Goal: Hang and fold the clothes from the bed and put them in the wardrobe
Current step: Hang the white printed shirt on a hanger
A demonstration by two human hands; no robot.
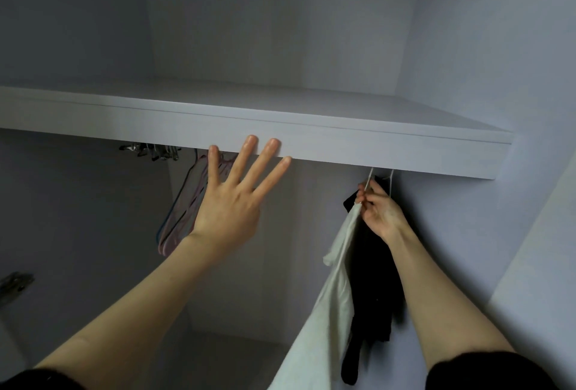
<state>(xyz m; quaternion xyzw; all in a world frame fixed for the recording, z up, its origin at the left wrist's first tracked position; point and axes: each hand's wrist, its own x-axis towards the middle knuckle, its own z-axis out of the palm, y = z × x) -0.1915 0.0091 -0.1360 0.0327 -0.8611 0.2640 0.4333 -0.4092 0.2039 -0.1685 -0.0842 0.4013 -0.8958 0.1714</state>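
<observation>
Under the wardrobe shelf, at far left, a cluster of metal hanger hooks hangs from the hidden rail. Beside it hang empty coloured hangers. The left hand is raised in front of them, fingers straight and spread, fingertips at the shelf's front edge, holding nothing. Further right, a white garment hangs on a white hanger; the right hand forms the grip, fingers curled and pinched on the hanger at the garment's top. Behind it a black garment hangs against the wardrobe's right wall.
</observation>
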